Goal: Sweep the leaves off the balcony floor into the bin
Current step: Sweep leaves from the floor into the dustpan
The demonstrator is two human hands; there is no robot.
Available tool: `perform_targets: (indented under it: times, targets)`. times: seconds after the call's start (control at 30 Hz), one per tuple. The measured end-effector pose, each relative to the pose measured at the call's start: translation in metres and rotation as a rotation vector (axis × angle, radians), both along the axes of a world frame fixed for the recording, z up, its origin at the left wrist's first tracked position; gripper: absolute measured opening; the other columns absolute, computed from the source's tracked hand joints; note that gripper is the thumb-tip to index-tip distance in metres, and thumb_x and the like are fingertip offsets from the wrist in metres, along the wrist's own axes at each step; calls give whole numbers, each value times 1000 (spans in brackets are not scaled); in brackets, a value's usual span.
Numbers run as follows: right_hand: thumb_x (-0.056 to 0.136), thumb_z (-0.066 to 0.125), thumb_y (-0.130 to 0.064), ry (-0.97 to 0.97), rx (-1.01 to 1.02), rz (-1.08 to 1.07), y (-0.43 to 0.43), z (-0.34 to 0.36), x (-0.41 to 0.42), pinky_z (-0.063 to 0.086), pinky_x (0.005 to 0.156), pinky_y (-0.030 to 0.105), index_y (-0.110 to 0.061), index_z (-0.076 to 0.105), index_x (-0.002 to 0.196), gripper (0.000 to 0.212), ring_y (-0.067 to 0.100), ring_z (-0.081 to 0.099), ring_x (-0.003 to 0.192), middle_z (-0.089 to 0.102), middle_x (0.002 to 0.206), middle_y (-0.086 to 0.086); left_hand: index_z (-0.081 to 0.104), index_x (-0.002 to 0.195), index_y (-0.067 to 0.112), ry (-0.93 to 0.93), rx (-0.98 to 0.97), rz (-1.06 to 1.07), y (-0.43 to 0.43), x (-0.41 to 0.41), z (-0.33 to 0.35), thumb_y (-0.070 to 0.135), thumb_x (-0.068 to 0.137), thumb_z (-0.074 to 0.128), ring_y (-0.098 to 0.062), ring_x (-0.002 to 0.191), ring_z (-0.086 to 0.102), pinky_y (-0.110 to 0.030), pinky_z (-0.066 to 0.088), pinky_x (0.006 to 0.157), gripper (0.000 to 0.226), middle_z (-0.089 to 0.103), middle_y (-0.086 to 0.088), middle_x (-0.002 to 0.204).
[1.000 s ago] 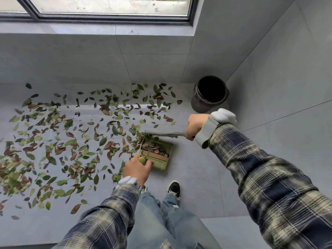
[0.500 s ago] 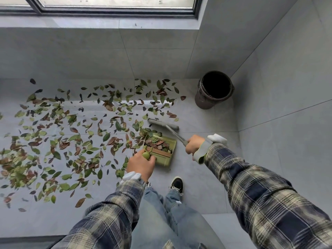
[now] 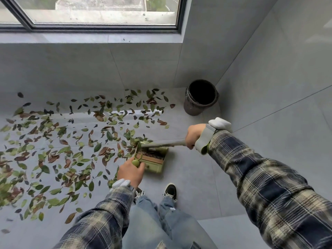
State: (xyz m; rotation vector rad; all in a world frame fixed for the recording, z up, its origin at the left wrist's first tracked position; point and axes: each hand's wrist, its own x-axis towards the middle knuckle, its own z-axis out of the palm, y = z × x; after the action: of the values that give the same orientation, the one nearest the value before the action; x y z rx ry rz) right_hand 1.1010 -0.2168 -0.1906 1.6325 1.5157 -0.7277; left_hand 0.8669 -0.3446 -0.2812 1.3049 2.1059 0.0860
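Green and brown leaves (image 3: 59, 151) lie scattered over the left and middle of the grey balcony floor (image 3: 188, 177). A green dustpan (image 3: 156, 161) sits on the floor at the right edge of the leaves. My left hand (image 3: 131, 172) grips its handle. My right hand (image 3: 195, 135) grips the broom handle (image 3: 162, 144), which lies nearly level above the dustpan's far edge, its head among the leaves at the pan's mouth. A dark round bin (image 3: 200, 97) stands open in the far right corner, apart from both hands.
Grey tiled walls close the space ahead and to the right, under a window (image 3: 100, 13). My two feet in dark shoes (image 3: 170, 191) stand just behind the dustpan. Bare floor lies between the dustpan and the bin.
My right hand rose and swung right, bringing the broom handle from a slant to nearly level over the dustpan. The left hand stayed on the dustpan handle.
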Motion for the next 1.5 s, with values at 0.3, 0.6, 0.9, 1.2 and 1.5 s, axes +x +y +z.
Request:
perform_targets:
  times: [0.3,0.6,0.9,1.2,1.5]
  targets:
    - [74,59,-17,124,8,-19,-20,-3,-32,46,84,29,-12,54,77,7,27,59,85,62,96,5,61,88,24,15,15,48,-15,-5,5,38,89,61,-21,68,51,-27,38,61,13,55,0,73]
    - [87,58,-17,122,-16,140,-58,-36,-44,45,98,37,-23,47,106,23,35,62,113,62,119,17,63,84,19,9,18,71,-13,-5,-4,35,88,62,-25,69,54,-28,42,61,17,58,-5,73]
    - [70,60,-28,155,69,35,-30,-9,11,39,92,37,-22,58,62,10,30,52,94,51,80,-5,59,76,18,0,36,60,-16,-2,-1,34,92,61,-17,58,47,-26,33,54,22,50,4,64]
    - [69,67,-23,117,82,-128,-18,28,26,52,90,33,-15,68,86,19,20,65,85,68,87,-1,57,73,21,-30,48,33,-9,2,25,37,90,60,-26,66,57,-28,43,60,23,59,-3,68]
    - [51,65,-22,205,136,-377,5,0,13,54,75,28,-13,61,79,29,25,62,80,68,88,7,63,76,21,2,78,14,26,-1,41,41,91,59,-14,62,54,-23,37,53,26,58,3,68]
